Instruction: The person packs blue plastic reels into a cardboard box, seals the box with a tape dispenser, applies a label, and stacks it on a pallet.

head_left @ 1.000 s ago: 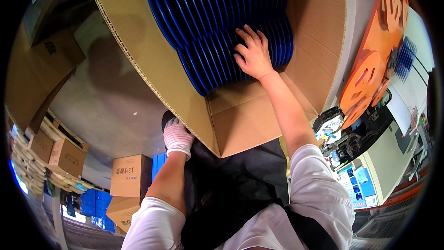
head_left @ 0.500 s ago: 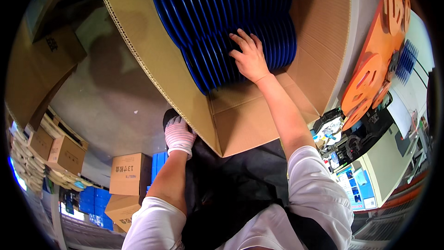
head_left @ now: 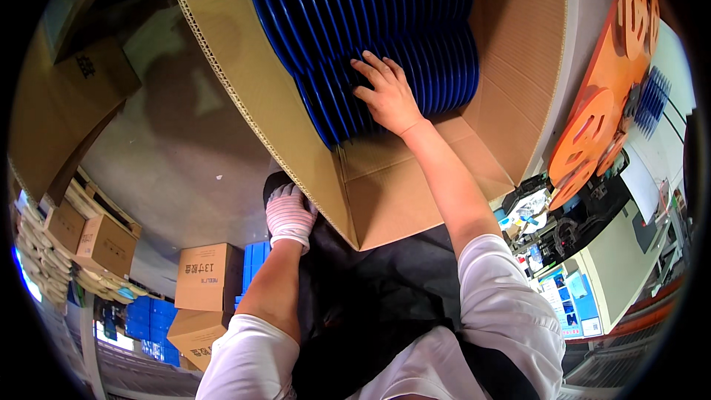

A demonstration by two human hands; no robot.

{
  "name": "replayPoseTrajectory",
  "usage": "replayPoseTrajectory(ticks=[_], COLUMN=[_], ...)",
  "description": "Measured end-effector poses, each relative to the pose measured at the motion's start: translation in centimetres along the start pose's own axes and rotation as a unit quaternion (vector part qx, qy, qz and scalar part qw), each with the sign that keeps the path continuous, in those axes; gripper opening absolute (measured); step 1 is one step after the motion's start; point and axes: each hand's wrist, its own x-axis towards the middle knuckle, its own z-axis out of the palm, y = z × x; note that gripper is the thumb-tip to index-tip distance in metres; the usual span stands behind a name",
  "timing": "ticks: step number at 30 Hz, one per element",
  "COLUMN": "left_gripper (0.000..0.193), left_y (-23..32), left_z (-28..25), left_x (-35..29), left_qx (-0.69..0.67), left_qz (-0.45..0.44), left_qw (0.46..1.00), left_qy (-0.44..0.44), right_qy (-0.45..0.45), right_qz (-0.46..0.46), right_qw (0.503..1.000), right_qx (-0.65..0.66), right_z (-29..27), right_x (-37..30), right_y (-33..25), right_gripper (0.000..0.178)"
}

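Observation:
Two rows of thin dark-blue reels (head_left: 363, 7) stand on edge, packed side by side inside a large open cardboard box (head_left: 392, 211). Bare, my right hand (head_left: 390, 96) reaches over the box's near side and rests against the rims of the nearer row. Its fingers are apart and grip nothing that I can see. My left hand (head_left: 287, 215) wears a pinkish-white striped glove with grey fingertips. It lies palm down on something dark beside the box's left wall, fingers stretched forward. The underside of that hand is hidden.
Orange plates with slots (head_left: 585, 126) and more blue discs (head_left: 652, 102) stand at the right, by a cluttered workbench (head_left: 622, 274). Closed cartons (head_left: 204, 278) and blue crates (head_left: 152, 322) stand at lower left. Another carton (head_left: 89, 96) is at far left.
My right hand has slid slightly left along the reel rims. The box appears shifted a little to the right in view. My left hand stays in nearly the same place.

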Motion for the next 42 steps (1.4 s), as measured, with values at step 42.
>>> replayPoseTrajectory(ticks=[42], left_gripper=[0.026], left_y=[-0.3], left_z=[-0.8], left_x=[-0.6], left_qx=[-0.011], left_qz=[0.039], left_qw=[0.994], left_qy=[0.1], right_qy=[-0.027], right_qz=[-0.042], right_qw=[0.997], right_qx=[0.054], right_z=[3.1], right_x=[2.0], right_y=[-4.2], right_gripper=[0.03])
